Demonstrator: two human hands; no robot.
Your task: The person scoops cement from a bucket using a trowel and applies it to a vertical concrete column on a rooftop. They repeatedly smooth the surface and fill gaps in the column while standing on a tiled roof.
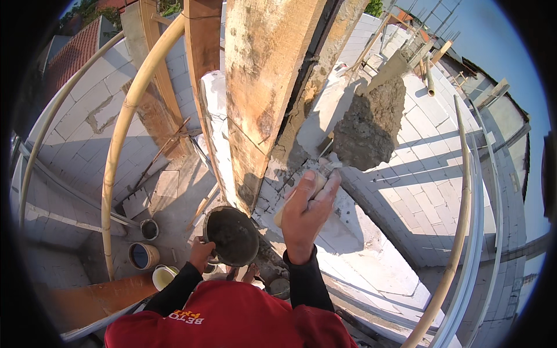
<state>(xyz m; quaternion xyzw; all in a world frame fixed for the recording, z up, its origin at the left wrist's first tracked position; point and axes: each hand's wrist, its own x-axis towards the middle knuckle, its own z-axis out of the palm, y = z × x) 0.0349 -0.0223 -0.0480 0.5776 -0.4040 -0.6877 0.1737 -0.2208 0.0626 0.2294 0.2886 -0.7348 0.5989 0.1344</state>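
My right hand [307,209] grips the pale handle of a trowel [368,124], whose blade is loaded with grey wet mortar and lifted in front of me. It hovers just right of a tall rough wooden formwork board [264,87] set against a white block wall [429,191]. My left hand [200,252] holds the rim of a round black mortar pan [233,236] low by my chest, with dark mortar inside. Both arms wear black sleeves over a red shirt.
Bamboo scaffold poles curve past on the left [119,151] and right [458,232]. Far below on the ground stand buckets [143,255] and a plank [98,298]. White block walls surround the spot, and red tiled roofs show at top left.
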